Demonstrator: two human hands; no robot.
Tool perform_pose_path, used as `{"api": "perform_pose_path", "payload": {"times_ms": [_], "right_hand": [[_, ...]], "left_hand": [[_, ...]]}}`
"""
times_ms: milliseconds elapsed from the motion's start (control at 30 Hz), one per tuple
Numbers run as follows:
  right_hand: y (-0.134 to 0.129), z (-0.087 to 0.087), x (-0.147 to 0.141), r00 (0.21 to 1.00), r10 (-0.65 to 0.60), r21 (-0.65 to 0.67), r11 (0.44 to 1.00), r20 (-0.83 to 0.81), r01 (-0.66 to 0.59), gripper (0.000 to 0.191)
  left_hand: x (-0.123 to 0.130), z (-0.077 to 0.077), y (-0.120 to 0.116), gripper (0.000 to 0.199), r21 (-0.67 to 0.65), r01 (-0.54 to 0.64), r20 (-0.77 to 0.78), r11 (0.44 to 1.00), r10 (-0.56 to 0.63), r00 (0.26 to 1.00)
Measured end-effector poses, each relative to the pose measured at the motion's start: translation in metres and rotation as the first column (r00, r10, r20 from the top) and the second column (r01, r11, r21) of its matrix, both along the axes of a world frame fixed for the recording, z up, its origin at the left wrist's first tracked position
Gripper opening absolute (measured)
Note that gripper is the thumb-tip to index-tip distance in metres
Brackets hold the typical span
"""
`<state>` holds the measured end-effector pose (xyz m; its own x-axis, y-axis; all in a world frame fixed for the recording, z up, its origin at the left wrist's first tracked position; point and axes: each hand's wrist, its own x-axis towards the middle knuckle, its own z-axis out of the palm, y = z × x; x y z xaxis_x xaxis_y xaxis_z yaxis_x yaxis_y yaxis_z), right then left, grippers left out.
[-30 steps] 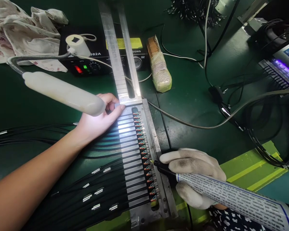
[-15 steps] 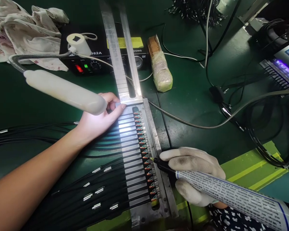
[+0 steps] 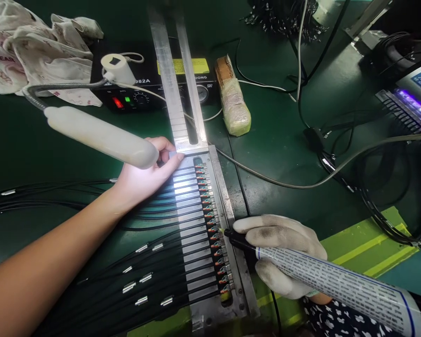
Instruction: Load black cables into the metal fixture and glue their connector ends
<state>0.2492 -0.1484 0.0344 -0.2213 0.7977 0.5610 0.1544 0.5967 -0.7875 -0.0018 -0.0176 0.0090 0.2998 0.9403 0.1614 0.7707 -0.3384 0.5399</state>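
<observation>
My left hand, bare, grips the upper left corner of a metal fixture, thumb on its top edge and fingers curled behind, partly covered by the lamp. Across the fixture lies a row of black cables, whose stripped ends with orange and green wires meet small metal connectors. My right hand, in a soiled white glove, is closed around a white printed glue tube with a black nozzle. The nozzle tip points left at a connector midway down the row; whether it touches cannot be told.
A white gooseneck lamp hangs over my left hand and lights the fixture. Behind stand a black control box and a wrapped wooden block. Cable coils and a purple-lit device are at right, a printed cloth at left.
The view has shifted very slightly, so the lamp and the control box appear a little further right. Both hands keep their grips, and the nozzle stays at the same connector.
</observation>
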Motion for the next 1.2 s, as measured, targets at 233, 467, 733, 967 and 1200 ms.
{"api": "perform_pose_path", "payload": {"times_ms": [233,467,733,967,1200], "right_hand": [[-0.002,-0.001,0.003,1.000,0.013,-0.004,1.000,0.017,-0.012,0.038],[-0.020,-0.006,0.000,0.986,-0.119,0.012,0.993,-0.117,0.121,0.027],[-0.017,-0.001,0.001,0.998,-0.062,0.041,0.997,0.029,0.061,0.032],[-0.021,-0.010,0.002,0.999,-0.051,-0.010,0.999,0.010,0.051,0.034],[-0.019,-0.010,0.000,0.997,-0.071,0.016,0.997,-0.024,0.071,0.032]], "left_hand": [[-0.001,0.000,0.000,0.025,-0.017,-0.005,0.015,1.000,0.005,1.000],[0.000,0.001,-0.001,0.026,-0.046,-0.010,0.011,0.999,0.011,1.000],[0.000,0.000,-0.001,0.024,-0.031,-0.005,0.018,1.000,0.005,1.000],[0.000,0.001,-0.001,0.025,-0.034,-0.003,0.027,0.999,0.004,1.000],[0.000,-0.001,-0.001,0.023,-0.018,-0.006,0.029,1.000,0.007,1.000]]}}
